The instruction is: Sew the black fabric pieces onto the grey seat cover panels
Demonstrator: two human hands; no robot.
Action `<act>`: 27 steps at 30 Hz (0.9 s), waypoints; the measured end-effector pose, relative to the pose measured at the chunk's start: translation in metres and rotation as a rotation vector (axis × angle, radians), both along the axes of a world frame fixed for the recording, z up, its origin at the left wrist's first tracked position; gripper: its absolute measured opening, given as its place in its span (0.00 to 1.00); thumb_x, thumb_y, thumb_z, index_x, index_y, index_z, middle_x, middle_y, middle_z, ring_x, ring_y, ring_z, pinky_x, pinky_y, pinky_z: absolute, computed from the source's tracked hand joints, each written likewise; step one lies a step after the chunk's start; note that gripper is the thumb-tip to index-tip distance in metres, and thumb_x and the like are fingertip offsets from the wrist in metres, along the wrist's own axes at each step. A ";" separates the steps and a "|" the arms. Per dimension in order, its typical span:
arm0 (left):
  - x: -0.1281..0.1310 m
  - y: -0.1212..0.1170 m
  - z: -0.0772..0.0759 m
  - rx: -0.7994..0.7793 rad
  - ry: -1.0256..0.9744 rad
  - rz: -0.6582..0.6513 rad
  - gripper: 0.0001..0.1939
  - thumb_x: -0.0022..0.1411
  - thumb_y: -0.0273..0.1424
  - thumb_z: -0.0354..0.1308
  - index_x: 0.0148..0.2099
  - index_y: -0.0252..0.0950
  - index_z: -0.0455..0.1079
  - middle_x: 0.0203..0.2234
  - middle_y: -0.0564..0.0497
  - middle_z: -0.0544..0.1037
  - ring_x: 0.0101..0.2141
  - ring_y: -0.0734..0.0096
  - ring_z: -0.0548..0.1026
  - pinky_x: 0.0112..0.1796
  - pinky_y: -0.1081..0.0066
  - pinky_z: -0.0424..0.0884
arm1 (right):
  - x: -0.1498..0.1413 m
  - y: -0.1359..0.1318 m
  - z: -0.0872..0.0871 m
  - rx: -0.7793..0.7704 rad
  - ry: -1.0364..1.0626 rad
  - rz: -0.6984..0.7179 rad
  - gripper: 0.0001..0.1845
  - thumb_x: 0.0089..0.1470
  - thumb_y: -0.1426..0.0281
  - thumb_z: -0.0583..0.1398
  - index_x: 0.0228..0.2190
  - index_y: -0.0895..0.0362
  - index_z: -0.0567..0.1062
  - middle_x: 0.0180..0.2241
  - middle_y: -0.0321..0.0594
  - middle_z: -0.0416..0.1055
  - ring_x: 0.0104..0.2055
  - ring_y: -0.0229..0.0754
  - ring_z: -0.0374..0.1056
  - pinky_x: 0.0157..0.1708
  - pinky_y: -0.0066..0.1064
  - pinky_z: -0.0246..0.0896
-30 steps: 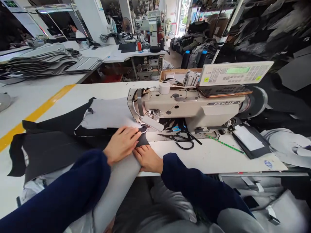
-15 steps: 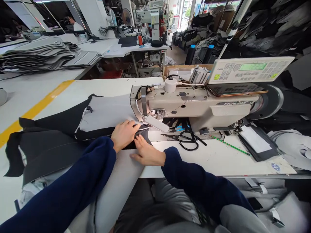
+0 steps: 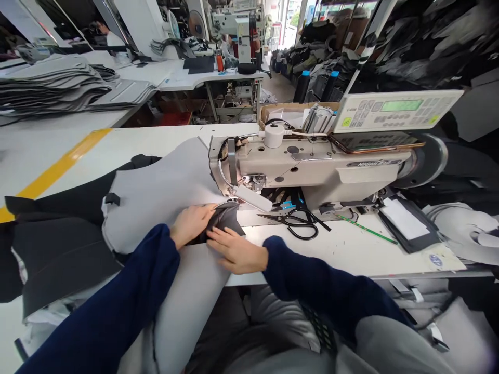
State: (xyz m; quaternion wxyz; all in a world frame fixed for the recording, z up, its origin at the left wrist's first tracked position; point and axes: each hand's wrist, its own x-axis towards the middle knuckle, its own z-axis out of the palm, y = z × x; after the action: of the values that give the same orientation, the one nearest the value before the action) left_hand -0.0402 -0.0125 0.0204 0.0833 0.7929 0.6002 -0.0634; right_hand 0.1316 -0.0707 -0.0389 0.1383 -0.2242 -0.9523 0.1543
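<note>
Swung leftward since half a second ago, the light grey panel [image 3: 156,182] lies at eleven o'clock from the left hand [image 3: 192,224], the sewing machine [image 3: 288,166] at two. The right hand [image 3: 240,252] rests on black fabric [image 3: 227,218], fingers slightly apart; whether the left fingers grip it, I cannot tell.

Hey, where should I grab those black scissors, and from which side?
I'd take the black scissors by the nearer handle loop, coming from the near right: it sits out from under the sewing machine, while the blades point left.
</note>
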 end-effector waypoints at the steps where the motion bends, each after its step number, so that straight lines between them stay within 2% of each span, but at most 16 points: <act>1: -0.004 0.001 -0.001 0.013 0.012 0.007 0.21 0.69 0.37 0.38 0.58 0.46 0.63 0.44 0.50 0.77 0.40 0.61 0.75 0.37 0.68 0.67 | 0.018 -0.005 -0.003 0.021 0.009 0.028 0.33 0.55 0.70 0.56 0.60 0.67 0.56 0.64 0.55 0.49 0.67 0.53 0.39 0.62 0.49 0.41; 3: -0.001 -0.003 -0.002 0.065 0.051 -0.003 0.19 0.68 0.38 0.39 0.55 0.46 0.66 0.43 0.50 0.76 0.40 0.60 0.75 0.35 0.68 0.66 | 0.040 -0.009 -0.011 0.062 0.006 0.017 0.38 0.51 0.71 0.57 0.61 0.68 0.53 0.64 0.56 0.47 0.67 0.55 0.38 0.62 0.51 0.40; 5: 0.013 -0.009 -0.003 0.162 0.113 -0.065 0.17 0.68 0.38 0.42 0.50 0.41 0.68 0.41 0.47 0.75 0.41 0.59 0.73 0.35 0.67 0.66 | 0.039 -0.004 -0.016 0.091 -0.003 -0.041 0.37 0.52 0.69 0.58 0.60 0.68 0.54 0.63 0.59 0.49 0.64 0.56 0.44 0.59 0.51 0.46; 7: 0.029 -0.012 -0.004 0.262 0.186 -0.183 0.13 0.66 0.33 0.45 0.45 0.36 0.69 0.40 0.44 0.74 0.42 0.58 0.71 0.37 0.65 0.66 | 0.020 0.008 -0.020 0.109 -0.033 -0.110 0.30 0.54 0.68 0.57 0.56 0.68 0.61 0.56 0.60 0.59 0.57 0.55 0.54 0.52 0.46 0.55; 9: 0.038 -0.009 -0.007 0.303 0.242 -0.278 0.11 0.64 0.26 0.46 0.43 0.33 0.69 0.40 0.42 0.73 0.42 0.57 0.70 0.38 0.64 0.65 | 0.000 0.019 -0.021 0.116 -0.078 -0.139 0.17 0.54 0.72 0.56 0.45 0.67 0.70 0.46 0.56 0.68 0.48 0.52 0.60 0.43 0.41 0.60; 10: 0.039 -0.006 -0.008 0.298 0.250 -0.278 0.11 0.63 0.24 0.45 0.43 0.32 0.68 0.40 0.42 0.73 0.42 0.58 0.70 0.36 0.65 0.65 | -0.006 0.022 -0.022 0.117 -0.094 -0.128 0.12 0.54 0.74 0.55 0.39 0.65 0.72 0.40 0.53 0.70 0.43 0.49 0.61 0.40 0.39 0.60; 12: 0.034 0.001 -0.011 0.259 0.227 -0.204 0.13 0.66 0.27 0.44 0.45 0.34 0.68 0.40 0.44 0.74 0.40 0.60 0.72 0.32 0.66 0.65 | -0.003 0.022 -0.024 0.114 -0.074 -0.086 0.07 0.54 0.76 0.54 0.32 0.63 0.73 0.34 0.48 0.70 0.37 0.45 0.61 0.38 0.36 0.60; 15: 0.022 0.009 -0.013 0.212 0.153 -0.107 0.14 0.68 0.33 0.43 0.49 0.38 0.68 0.39 0.48 0.75 0.38 0.62 0.73 0.29 0.68 0.63 | 0.025 0.010 -0.027 0.066 0.036 -0.111 0.05 0.52 0.76 0.56 0.32 0.62 0.71 0.32 0.44 0.69 0.35 0.42 0.60 0.36 0.32 0.60; 18: 0.018 0.008 -0.012 0.278 0.138 -0.141 0.15 0.68 0.33 0.43 0.51 0.41 0.68 0.38 0.48 0.75 0.40 0.61 0.73 0.31 0.67 0.63 | 0.049 0.002 -0.024 -0.057 0.104 -0.229 0.10 0.49 0.74 0.58 0.37 0.60 0.70 0.40 0.45 0.68 0.38 0.41 0.63 0.35 0.31 0.61; 21: 0.024 0.002 -0.006 0.327 0.164 -0.205 0.16 0.68 0.32 0.44 0.51 0.42 0.69 0.37 0.47 0.75 0.41 0.59 0.72 0.37 0.64 0.64 | 0.051 0.011 -0.012 -0.178 0.107 -0.307 0.28 0.41 0.71 0.62 0.47 0.60 0.66 0.56 0.53 0.55 0.47 0.47 0.64 0.36 0.32 0.63; 23: 0.032 -0.001 0.001 0.299 0.176 -0.230 0.15 0.66 0.31 0.46 0.51 0.41 0.70 0.38 0.45 0.75 0.41 0.58 0.72 0.38 0.64 0.65 | 0.044 0.024 -0.004 -0.231 0.062 -0.299 0.37 0.37 0.72 0.62 0.52 0.60 0.62 0.59 0.56 0.49 0.49 0.51 0.64 0.37 0.34 0.63; 25: 0.041 0.000 0.008 0.242 0.178 -0.251 0.14 0.65 0.31 0.48 0.50 0.39 0.70 0.39 0.44 0.76 0.40 0.57 0.73 0.35 0.65 0.65 | 0.036 0.037 0.003 -0.263 -0.029 -0.244 0.38 0.37 0.72 0.61 0.53 0.60 0.62 0.58 0.58 0.52 0.46 0.51 0.67 0.37 0.35 0.64; 27: 0.050 0.003 0.012 0.166 0.186 -0.271 0.14 0.63 0.29 0.49 0.48 0.36 0.71 0.37 0.43 0.76 0.38 0.56 0.74 0.32 0.66 0.65 | 0.028 0.045 0.007 -0.266 -0.147 -0.180 0.33 0.38 0.71 0.60 0.50 0.62 0.65 0.55 0.59 0.57 0.39 0.49 0.70 0.36 0.37 0.65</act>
State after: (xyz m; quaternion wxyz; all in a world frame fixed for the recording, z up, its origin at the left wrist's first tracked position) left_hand 0.0094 -0.0099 0.0320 -0.0478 0.8613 0.4963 -0.0974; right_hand 0.1599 -0.0259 -0.0321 0.0505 -0.3354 -0.9071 0.2491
